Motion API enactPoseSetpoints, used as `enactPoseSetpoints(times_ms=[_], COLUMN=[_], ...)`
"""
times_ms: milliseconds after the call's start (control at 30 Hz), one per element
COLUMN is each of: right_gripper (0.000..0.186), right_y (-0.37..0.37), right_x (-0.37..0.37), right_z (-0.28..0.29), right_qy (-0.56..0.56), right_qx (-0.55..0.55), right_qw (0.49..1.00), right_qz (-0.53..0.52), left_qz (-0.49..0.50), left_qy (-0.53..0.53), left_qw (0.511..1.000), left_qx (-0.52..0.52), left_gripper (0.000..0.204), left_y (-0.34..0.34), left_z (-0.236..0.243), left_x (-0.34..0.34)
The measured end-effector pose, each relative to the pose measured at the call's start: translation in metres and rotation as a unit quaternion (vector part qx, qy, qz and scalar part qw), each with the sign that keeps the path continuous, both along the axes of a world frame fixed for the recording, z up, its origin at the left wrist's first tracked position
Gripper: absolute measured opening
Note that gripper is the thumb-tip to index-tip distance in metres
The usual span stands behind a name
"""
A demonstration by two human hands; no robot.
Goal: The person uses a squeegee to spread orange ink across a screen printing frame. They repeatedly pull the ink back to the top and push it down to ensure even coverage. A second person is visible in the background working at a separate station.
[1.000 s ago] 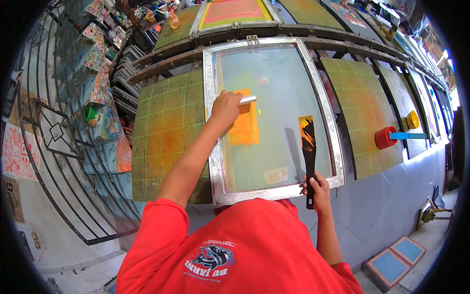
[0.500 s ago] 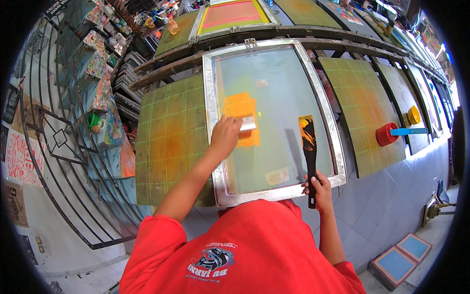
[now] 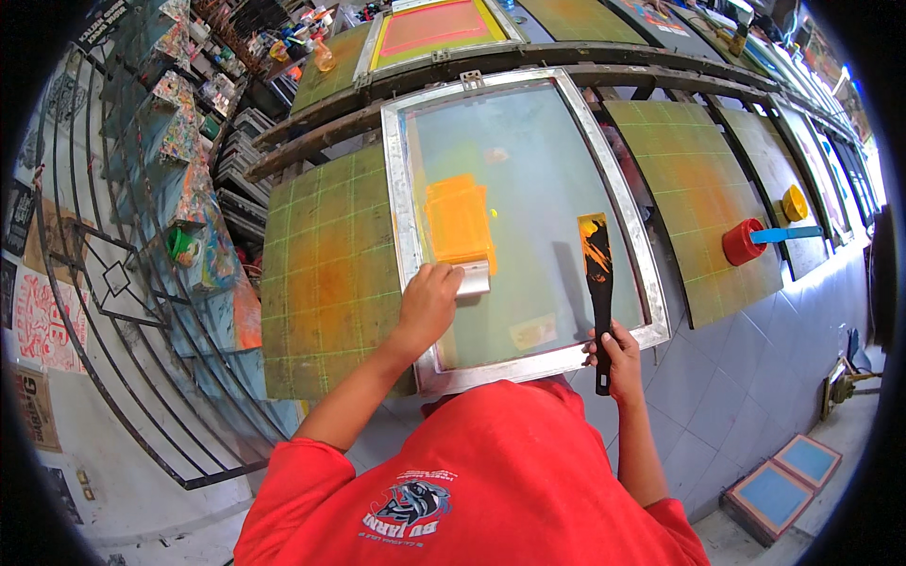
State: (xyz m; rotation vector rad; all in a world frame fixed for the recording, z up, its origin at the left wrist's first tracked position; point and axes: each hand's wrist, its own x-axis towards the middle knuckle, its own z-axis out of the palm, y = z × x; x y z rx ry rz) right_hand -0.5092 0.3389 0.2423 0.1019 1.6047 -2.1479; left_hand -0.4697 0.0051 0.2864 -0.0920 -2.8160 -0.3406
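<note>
Squeegee, short, with a silver metal holder [image 3: 475, 277], located on the left part of a printing screen, at the near edge of a flat patch of bright orange ink [image 3: 458, 219]; held in the left hand [image 3: 429, 304], fingers closed around its left end. Spatula, long and black, blade smeared with orange [image 3: 598, 292], held upright in the right hand [image 3: 620, 361], fingers wrapped around the handle near its lower end; handle crossing the near rim of the screen, blade over the right part of the mesh, a grey shadow just left of it. Screen, rectangular, pale blue-green mesh in a silver metal frame [image 3: 397, 189], directly before the person; small yellow spot [image 3: 493, 213] just right of the orange patch; pale taped piece [image 3: 533, 332] near the near rim. Metal hinge clamp [image 3: 471, 80] at the far rim. Flat board, olive green with an orange stain and light grid lines [image 3: 326, 274], left of the screen; similar board [image 3: 694, 198] to the right. Round red pot [image 3: 744, 245], with a flat blue stick [image 3: 791, 233] lying across its top, by the right board's outer edge; small yellow cup [image 3: 795, 203] just beyond. Second screen, pink and yellow [image 3: 439, 33], beyond the dark rails. Black iron grille [image 3: 115, 276], far left.
</note>
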Motion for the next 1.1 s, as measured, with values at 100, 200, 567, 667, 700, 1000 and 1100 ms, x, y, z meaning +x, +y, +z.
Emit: enactPoseSetpoints(times_ms=[100,200,567,667,700,1000,1100], right_gripper=[0.032,0.034,0.036,0.036,0.036,0.036,0.036], right_y=[0.003,0.004,0.002,0.005,0.005,0.007,0.005], right_x=[0.000,0.001,0.000,0.000,0.000,0.000,0.003], right_z=[-0.001,-0.001,-0.007,-0.013,-0.012,-0.007,0.001], right_qy=[0.001,-0.003,0.015,0.000,0.002,0.020,0.019], right_qx=[0.000,0.009,-0.007,-0.025,-0.027,-0.025,-0.024], right_qw=[1.000,1.000,1.000,1.000,1.000,0.999,0.999], right_qz=[0.011,0.011,-0.005,-0.010,-0.004,-0.015,-0.014], left_qz=[-0.009,-0.007,0.071,0.121,0.123,0.171,0.171], left_qy=[0.030,0.028,-0.026,-0.036,-0.024,-0.012,0.004], left_qw=[0.999,0.998,0.997,0.982,0.978,0.744,0.650], left_qx=[-0.022,-0.055,0.019,0.139,0.167,0.646,0.740], left_gripper=[0.037,0.034,0.023,0.028,0.030,0.034,0.035], left_y=[0.005,0.001,-0.061,-0.080,-0.090,-0.106,-0.109], left_z=[-0.011,-0.020,0.015,0.031,0.029,0.004,-0.008], left_x=[-0.003,-0.026,-0.122,-0.118,-0.112,-0.068,-0.059])
